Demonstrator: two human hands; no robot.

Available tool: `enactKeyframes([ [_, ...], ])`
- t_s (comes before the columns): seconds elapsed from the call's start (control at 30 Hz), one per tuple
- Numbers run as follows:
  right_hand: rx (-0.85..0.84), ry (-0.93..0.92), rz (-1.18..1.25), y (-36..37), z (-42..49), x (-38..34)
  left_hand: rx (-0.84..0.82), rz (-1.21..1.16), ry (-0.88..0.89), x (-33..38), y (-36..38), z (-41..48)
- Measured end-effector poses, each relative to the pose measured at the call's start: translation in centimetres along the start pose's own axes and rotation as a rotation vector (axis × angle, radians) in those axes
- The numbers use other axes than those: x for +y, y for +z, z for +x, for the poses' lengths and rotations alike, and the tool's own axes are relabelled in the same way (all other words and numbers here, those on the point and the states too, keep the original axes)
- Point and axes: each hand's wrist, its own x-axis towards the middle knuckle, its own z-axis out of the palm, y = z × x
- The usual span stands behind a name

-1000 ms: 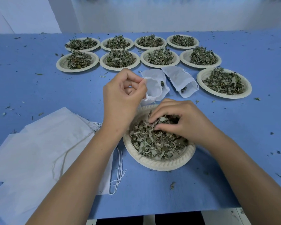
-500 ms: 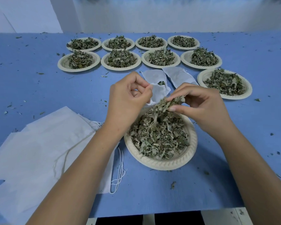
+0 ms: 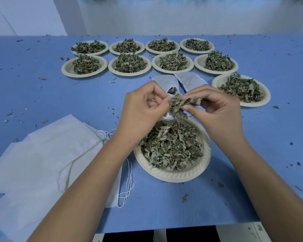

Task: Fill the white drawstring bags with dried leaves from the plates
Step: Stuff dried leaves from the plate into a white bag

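Note:
My left hand (image 3: 143, 109) pinches the mouth of a small white drawstring bag (image 3: 166, 82) that lies behind the near plate; a few leaves show inside its opening. My right hand (image 3: 215, 109) pinches a clump of dried leaves (image 3: 179, 103) right at that mouth, above the plate's far rim. The near paper plate (image 3: 175, 176) holds a heap of dried leaves (image 3: 170, 145) under both hands. A second white bag (image 3: 189, 81) lies flat just right of the first, partly hidden by my right hand.
Several more plates of leaves stand in two rows at the back (image 3: 129, 64), and one at the right (image 3: 252, 104). A pile of flat white bags with strings (image 3: 42, 154) lies at the near left. Leaf crumbs dot the blue table (image 3: 42, 95).
My right hand lifted a clump of leaves out of the near plate and carried it up and left to the bag mouth. My left hand kept its pinch on the bag.

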Motion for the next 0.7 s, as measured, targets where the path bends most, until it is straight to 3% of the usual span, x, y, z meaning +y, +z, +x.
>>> enactKeyframes([
  [0.2,-0.051,-0.134,-0.363,0.3,-0.4,0.5,0.021,-0.036,0.006,0.0,0.3,-0.1],
  [0.37,-0.126,-0.065,-0.234,-0.2,-0.2,0.4,0.065,0.024,0.001,-0.3,0.4,0.0],
  [0.5,-0.068,-0.158,-0.224,-0.1,-0.3,0.3,0.067,0.027,0.005,-0.2,0.3,0.0],
  [0.7,0.007,-0.241,-0.548,1.0,-0.5,0.5,-0.049,-0.029,0.051,-0.1,0.9,-0.6],
])
